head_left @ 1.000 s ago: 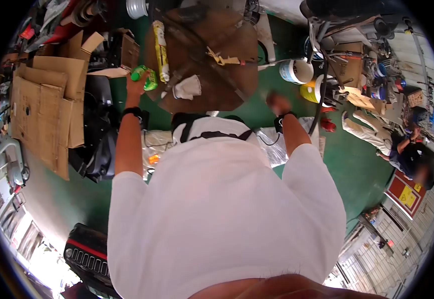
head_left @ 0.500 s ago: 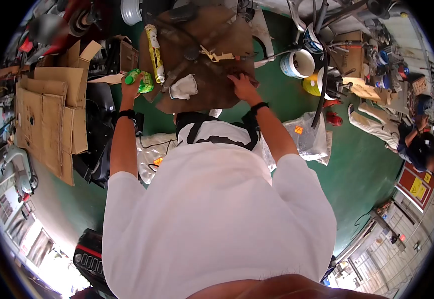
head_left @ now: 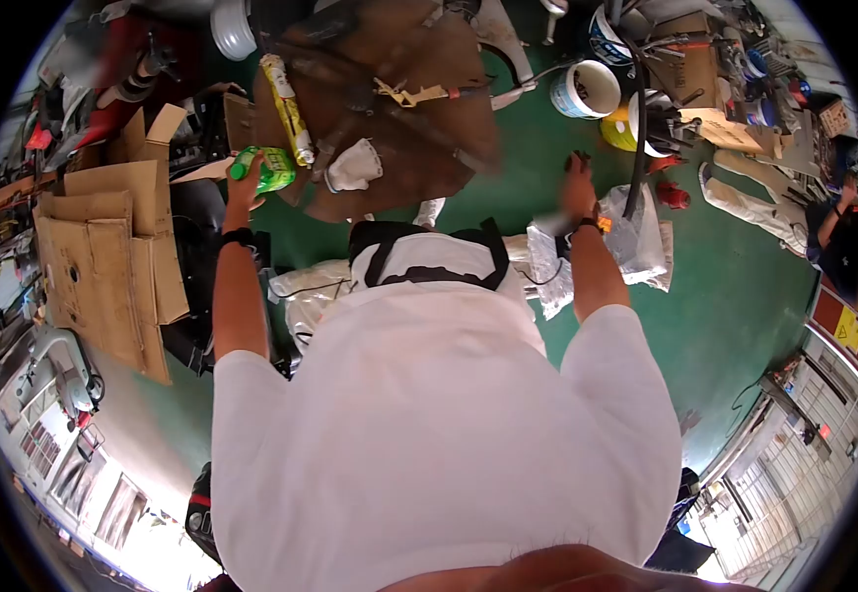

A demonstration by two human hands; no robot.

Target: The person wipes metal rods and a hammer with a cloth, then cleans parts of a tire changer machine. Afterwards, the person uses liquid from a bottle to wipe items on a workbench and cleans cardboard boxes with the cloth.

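My left hand is closed around a green bottle with a green cap, held beside the left edge of a brown work surface. My right hand is out to the right of that surface, over the green floor near the buckets. Its fingers look closed, with something small and dark at their tips that I cannot make out. On the brown surface lie a crumpled white cloth, a long yellow-and-white tube and a yellow tool.
A white bucket and a yellow bucket holding dark rods stand at the right. Flattened cardboard boxes lean at the left. Clear plastic bags lie on the floor. Another person is at the far right.
My right hand has moved right, off the brown surface where it was touching a dark cloth-like thing. My left hand still holds the green bottle. The view has shifted slightly.
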